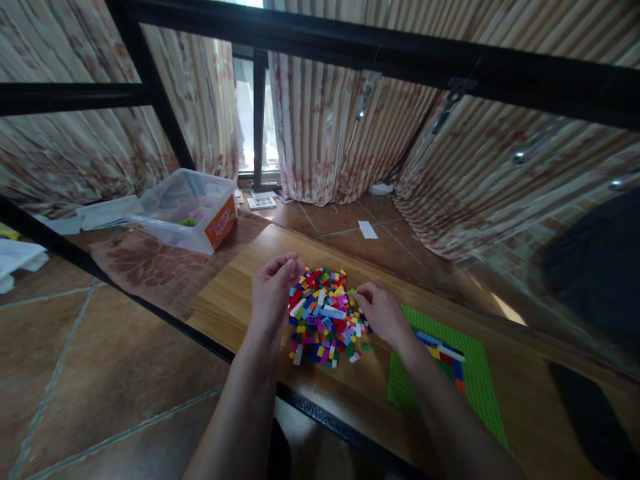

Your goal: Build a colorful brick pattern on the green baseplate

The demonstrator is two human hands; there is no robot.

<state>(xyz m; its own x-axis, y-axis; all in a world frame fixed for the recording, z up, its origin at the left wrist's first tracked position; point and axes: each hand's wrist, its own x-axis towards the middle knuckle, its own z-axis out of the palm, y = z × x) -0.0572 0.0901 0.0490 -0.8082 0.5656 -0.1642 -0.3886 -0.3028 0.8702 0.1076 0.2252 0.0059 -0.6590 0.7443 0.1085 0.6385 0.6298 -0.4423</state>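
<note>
A loose heap of small colourful toy building bricks (325,320) lies on the wooden table. My left hand (273,293) is over the heap's left edge, fingers curled together; something pinkish shows at the fingertips, too small to make out. At the heap's right side my right hand (383,310) reaches in with thumb and fingers pinched at a small yellow-green brick. Under my right forearm lies a green studded baseplate (480,367), partly hidden. It carries a multicoloured brick build (443,353) with blue, white, red and orange pieces.
The narrow wooden table (235,293) has a black metal edge. A dark flat object (590,413) lies at its right end. Beyond the left end, a clear plastic bin (185,207) with an orange label stands on the floor. Black metal bars (320,23) cross above, before striped curtains.
</note>
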